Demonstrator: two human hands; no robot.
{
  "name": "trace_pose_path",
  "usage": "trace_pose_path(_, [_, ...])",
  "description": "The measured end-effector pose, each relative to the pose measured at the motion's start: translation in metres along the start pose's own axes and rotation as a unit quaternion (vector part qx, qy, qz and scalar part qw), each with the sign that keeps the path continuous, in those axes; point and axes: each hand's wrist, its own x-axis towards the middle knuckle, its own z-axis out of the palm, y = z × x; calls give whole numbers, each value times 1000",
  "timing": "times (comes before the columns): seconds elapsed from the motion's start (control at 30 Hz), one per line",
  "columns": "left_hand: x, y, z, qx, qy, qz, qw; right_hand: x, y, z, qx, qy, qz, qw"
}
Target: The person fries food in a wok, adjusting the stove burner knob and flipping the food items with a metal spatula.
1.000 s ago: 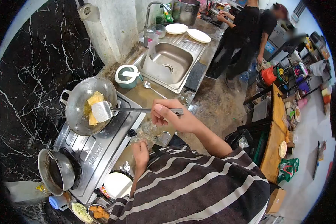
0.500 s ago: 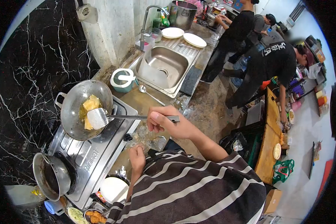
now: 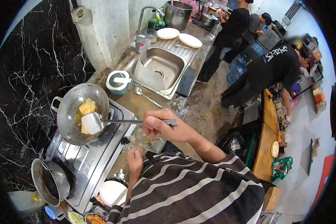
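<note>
My right hand (image 3: 163,125) is wrapped round the handle of a metal spatula (image 3: 92,123). The spatula's blade rests inside a wok (image 3: 68,128) on the stove, over golden fried pieces (image 3: 87,106) lying in a little oil. Part of the food is hidden under the blade. Curled into a fist, my left hand (image 3: 134,158) is held low by the counter's front edge, near the stove knob (image 3: 125,140). Nothing shows in its fingers.
A second pan (image 3: 44,183) sits on the stove's (image 3: 84,149) other burner. Beyond the wok are a lidded tub (image 3: 118,83), a spoon (image 3: 147,97) and the sink (image 3: 168,67). A white plate (image 3: 112,192) lies below. Other people (image 3: 272,71) work farther off.
The view has shifted slightly. My right hand keeps its hold on the spatula, whose blade stays over the food. The co-worker bending at the wooden table has shifted a little.
</note>
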Motion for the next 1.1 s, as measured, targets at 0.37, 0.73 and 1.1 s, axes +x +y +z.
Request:
trace_pose_path(0.37, [3,-2,-1,48,6,19,999,5,2,1,-5,-2,-8,1000])
trace_pose_path(0.73, [2,-21,-3,-19,2,0,1000,11,3,5,-9,-14,-3,1000])
trace_pose_path(1.1, [1,-14,-8,-1,25,4,1000,12,1,10,-12,-24,-2,1000])
